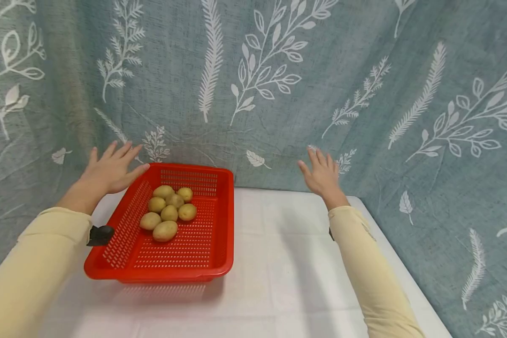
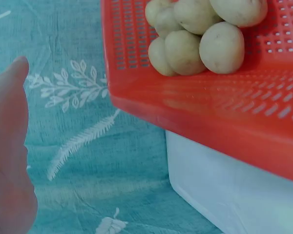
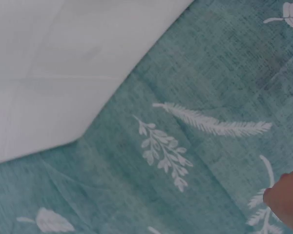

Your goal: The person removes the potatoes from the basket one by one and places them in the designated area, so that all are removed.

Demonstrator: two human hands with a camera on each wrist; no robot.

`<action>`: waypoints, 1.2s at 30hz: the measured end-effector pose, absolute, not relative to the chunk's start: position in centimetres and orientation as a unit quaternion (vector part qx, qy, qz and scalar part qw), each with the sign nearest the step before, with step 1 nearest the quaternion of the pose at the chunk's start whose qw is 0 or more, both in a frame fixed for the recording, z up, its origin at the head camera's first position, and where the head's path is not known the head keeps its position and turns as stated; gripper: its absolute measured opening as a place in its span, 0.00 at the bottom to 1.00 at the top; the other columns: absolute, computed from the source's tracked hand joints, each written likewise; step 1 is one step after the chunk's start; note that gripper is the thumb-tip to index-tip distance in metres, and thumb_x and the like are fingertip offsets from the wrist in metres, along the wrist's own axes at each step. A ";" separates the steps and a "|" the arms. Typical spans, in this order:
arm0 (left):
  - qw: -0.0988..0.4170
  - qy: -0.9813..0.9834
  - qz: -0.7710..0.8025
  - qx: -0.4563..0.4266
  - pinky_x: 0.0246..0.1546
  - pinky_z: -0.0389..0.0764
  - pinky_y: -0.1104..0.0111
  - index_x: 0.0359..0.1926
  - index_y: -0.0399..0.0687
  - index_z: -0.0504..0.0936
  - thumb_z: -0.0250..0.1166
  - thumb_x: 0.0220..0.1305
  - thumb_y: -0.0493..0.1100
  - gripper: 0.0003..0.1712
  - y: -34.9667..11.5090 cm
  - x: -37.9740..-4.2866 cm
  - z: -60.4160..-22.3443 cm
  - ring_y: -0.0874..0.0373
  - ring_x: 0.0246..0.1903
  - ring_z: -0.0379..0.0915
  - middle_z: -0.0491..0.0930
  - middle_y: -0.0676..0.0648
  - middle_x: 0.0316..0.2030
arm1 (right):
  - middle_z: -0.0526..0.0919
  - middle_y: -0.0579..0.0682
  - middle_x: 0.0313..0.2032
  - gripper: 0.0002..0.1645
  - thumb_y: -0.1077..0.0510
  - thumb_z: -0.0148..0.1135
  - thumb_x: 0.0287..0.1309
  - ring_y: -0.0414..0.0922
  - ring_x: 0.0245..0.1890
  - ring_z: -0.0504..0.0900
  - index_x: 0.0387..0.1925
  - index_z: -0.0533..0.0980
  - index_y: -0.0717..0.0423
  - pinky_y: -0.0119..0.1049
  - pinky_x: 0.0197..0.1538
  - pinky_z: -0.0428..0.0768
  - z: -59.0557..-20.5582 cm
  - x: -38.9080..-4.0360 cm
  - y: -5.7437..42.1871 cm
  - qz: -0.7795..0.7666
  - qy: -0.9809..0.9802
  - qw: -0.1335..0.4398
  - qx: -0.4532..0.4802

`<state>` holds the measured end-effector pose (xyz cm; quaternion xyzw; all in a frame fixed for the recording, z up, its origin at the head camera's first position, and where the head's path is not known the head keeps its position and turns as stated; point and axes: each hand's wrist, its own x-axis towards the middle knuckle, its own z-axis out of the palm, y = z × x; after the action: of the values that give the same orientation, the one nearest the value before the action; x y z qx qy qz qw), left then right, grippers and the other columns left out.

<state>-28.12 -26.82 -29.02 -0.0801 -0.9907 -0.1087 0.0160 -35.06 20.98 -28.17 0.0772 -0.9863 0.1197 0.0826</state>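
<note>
A red plastic basket with perforated sides stands on the left of the table. Several yellowish potatoes lie grouped toward its left and back; the left wrist view shows the potatoes from closer. Fingers spread, my left hand is raised beside the basket's back left corner and holds nothing. Over the table's far right part, my right hand is up too, its fingers extended and nothing in it. Only an edge of the right hand enters the right wrist view.
White cloth covers the table. A grey-green curtain with white leaf prints hangs behind it and along both sides. The table's back right corner shows in the right wrist view. A dark strap sits at the left wrist.
</note>
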 end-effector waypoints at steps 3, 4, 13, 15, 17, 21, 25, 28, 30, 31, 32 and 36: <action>0.024 -0.989 -0.116 -0.085 0.57 0.21 0.34 0.74 0.39 0.40 0.36 0.68 0.70 0.49 -27.5 -27.7 -29.3 0.28 0.66 0.25 0.37 0.29 0.70 | 0.42 0.60 0.73 0.39 0.38 0.29 0.72 0.62 0.71 0.35 0.75 0.43 0.53 0.59 0.68 0.35 -28.7 -34.8 21.5 0.148 -0.980 0.104 0.087; 0.028 -0.989 -0.119 -0.089 0.57 0.21 0.33 0.74 0.40 0.40 0.37 0.69 0.69 0.48 -27.7 -27.6 -29.5 0.27 0.66 0.25 0.37 0.29 0.70 | 0.42 0.60 0.73 0.39 0.38 0.29 0.73 0.62 0.71 0.36 0.75 0.43 0.54 0.59 0.67 0.35 -28.9 -34.7 21.7 0.165 -0.976 0.110 0.091; 0.027 -0.978 -0.166 -0.121 0.55 0.34 0.28 0.73 0.36 0.43 0.44 0.71 0.63 0.45 -28.5 -26.1 -31.6 0.24 0.65 0.29 0.38 0.27 0.70 | 0.43 0.61 0.73 0.39 0.40 0.30 0.73 0.60 0.71 0.40 0.74 0.40 0.57 0.58 0.68 0.42 -30.9 -33.2 22.1 0.352 -0.923 0.120 0.100; 0.029 -0.973 -0.195 -0.124 0.55 0.37 0.28 0.73 0.34 0.43 0.45 0.72 0.60 0.44 -28.8 -25.6 -32.1 0.22 0.64 0.30 0.38 0.25 0.69 | 0.40 0.58 0.73 0.40 0.39 0.29 0.72 0.57 0.72 0.40 0.75 0.37 0.55 0.56 0.69 0.43 -31.4 -32.8 22.1 0.398 -0.905 0.105 0.103; 0.029 -0.965 -0.230 -0.126 0.54 0.39 0.28 0.72 0.32 0.42 0.46 0.72 0.58 0.43 -29.1 -25.1 -32.6 0.21 0.64 0.31 0.37 0.24 0.68 | 0.38 0.55 0.74 0.40 0.38 0.28 0.72 0.54 0.72 0.38 0.75 0.35 0.52 0.55 0.69 0.42 -31.9 -32.4 22.1 0.439 -0.888 0.091 0.107; 0.022 -0.946 -0.295 -0.135 0.55 0.44 0.29 0.71 0.28 0.40 0.48 0.73 0.53 0.43 -29.9 -24.1 -33.7 0.22 0.64 0.35 0.39 0.21 0.67 | 0.34 0.51 0.74 0.40 0.36 0.26 0.71 0.52 0.72 0.36 0.75 0.32 0.49 0.54 0.69 0.44 -33.0 -31.5 22.0 0.522 -0.843 0.061 0.116; 0.009 -0.932 -0.343 -0.114 0.52 0.52 0.29 0.71 0.26 0.41 0.48 0.73 0.52 0.42 -30.4 -23.1 -35.0 0.22 0.62 0.42 0.44 0.20 0.65 | 0.36 0.54 0.74 0.39 0.37 0.25 0.72 0.54 0.72 0.39 0.75 0.31 0.48 0.54 0.69 0.50 -34.2 -30.8 21.6 0.594 -0.794 0.028 0.122; 0.005 -0.919 -0.384 -0.087 0.50 0.59 0.31 0.71 0.28 0.42 0.47 0.74 0.51 0.40 -30.6 -22.4 -35.9 0.21 0.60 0.47 0.46 0.20 0.65 | 0.39 0.55 0.73 0.38 0.38 0.26 0.72 0.55 0.71 0.43 0.75 0.32 0.47 0.53 0.68 0.53 -35.0 -30.3 21.2 0.634 -0.764 0.008 0.119; 0.005 -0.909 -0.411 -0.073 0.48 0.65 0.34 0.71 0.30 0.43 0.47 0.74 0.50 0.39 -30.5 -21.9 -36.5 0.20 0.58 0.51 0.48 0.19 0.64 | 0.40 0.55 0.73 0.38 0.39 0.26 0.73 0.55 0.71 0.45 0.75 0.33 0.47 0.53 0.67 0.55 -35.5 -29.9 20.9 0.657 -0.745 -0.003 0.117; 0.003 -0.902 -0.427 -0.066 0.47 0.68 0.36 0.72 0.30 0.43 0.46 0.74 0.50 0.38 -30.4 -21.7 -36.8 0.21 0.58 0.52 0.48 0.19 0.64 | 0.41 0.55 0.73 0.38 0.39 0.27 0.73 0.55 0.71 0.46 0.75 0.34 0.47 0.53 0.67 0.57 -35.7 -29.8 20.7 0.669 -0.734 -0.008 0.116; 0.000 -0.896 -0.441 -0.061 0.47 0.70 0.38 0.72 0.31 0.43 0.46 0.74 0.50 0.38 -30.3 -21.5 -37.0 0.21 0.58 0.53 0.48 0.19 0.64 | 0.42 0.55 0.73 0.37 0.39 0.27 0.73 0.55 0.71 0.47 0.75 0.35 0.47 0.53 0.66 0.57 -35.9 -29.6 20.5 0.682 -0.722 -0.014 0.116; -0.016 -0.876 -0.481 -0.035 0.44 0.76 0.44 0.72 0.31 0.44 0.45 0.74 0.51 0.38 -29.8 -21.0 -37.9 0.25 0.57 0.59 0.52 0.19 0.63 | 0.44 0.53 0.73 0.36 0.39 0.26 0.73 0.54 0.71 0.49 0.75 0.37 0.46 0.52 0.66 0.59 -36.3 -28.9 19.8 0.735 -0.667 -0.046 0.112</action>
<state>-21.01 -29.85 -37.95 -0.0346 -0.8758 -0.4812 -0.0164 -28.90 19.82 -36.31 0.1118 -0.6668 0.7354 -0.0455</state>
